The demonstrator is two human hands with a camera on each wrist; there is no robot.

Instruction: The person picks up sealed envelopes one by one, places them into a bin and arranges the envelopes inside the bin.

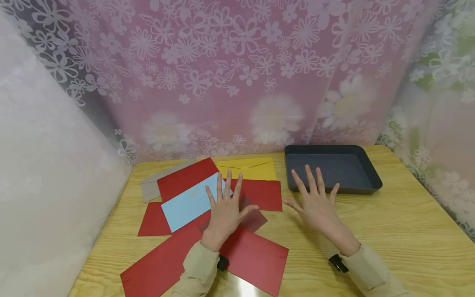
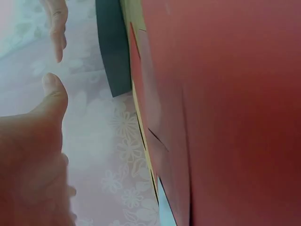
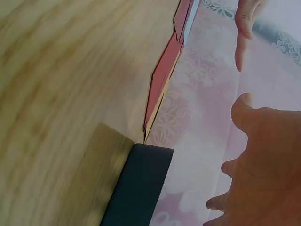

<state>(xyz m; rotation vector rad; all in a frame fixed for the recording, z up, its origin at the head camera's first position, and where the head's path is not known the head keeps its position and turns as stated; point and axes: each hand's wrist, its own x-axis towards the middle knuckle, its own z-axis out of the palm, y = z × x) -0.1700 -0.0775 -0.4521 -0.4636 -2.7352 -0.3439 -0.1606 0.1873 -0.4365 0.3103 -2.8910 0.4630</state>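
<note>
Both hands hover above the table with fingers spread and nothing held. In the head view my left hand (image 1: 224,212) is over the pile of envelopes, nearest a light blue envelope (image 1: 189,206) and partly covering it. Red envelopes (image 1: 256,260) lie around and beneath it, several of them overlapping. At the back of the pile are a yellow envelope (image 1: 256,169) and a grey envelope (image 1: 150,189). My right hand (image 1: 318,208) is in front of a dark rectangular tray (image 1: 334,191), its fingertips overlapping the tray's near rim in view. The left wrist view shows a red envelope (image 2: 235,117) close below.
The wooden table (image 1: 404,231) has its back edge against a pink floral curtain (image 1: 222,82). White fabric (image 1: 55,165) hangs on the left, and more floral fabric (image 1: 438,123) on the right. The tray stands at the back right, with raised walls.
</note>
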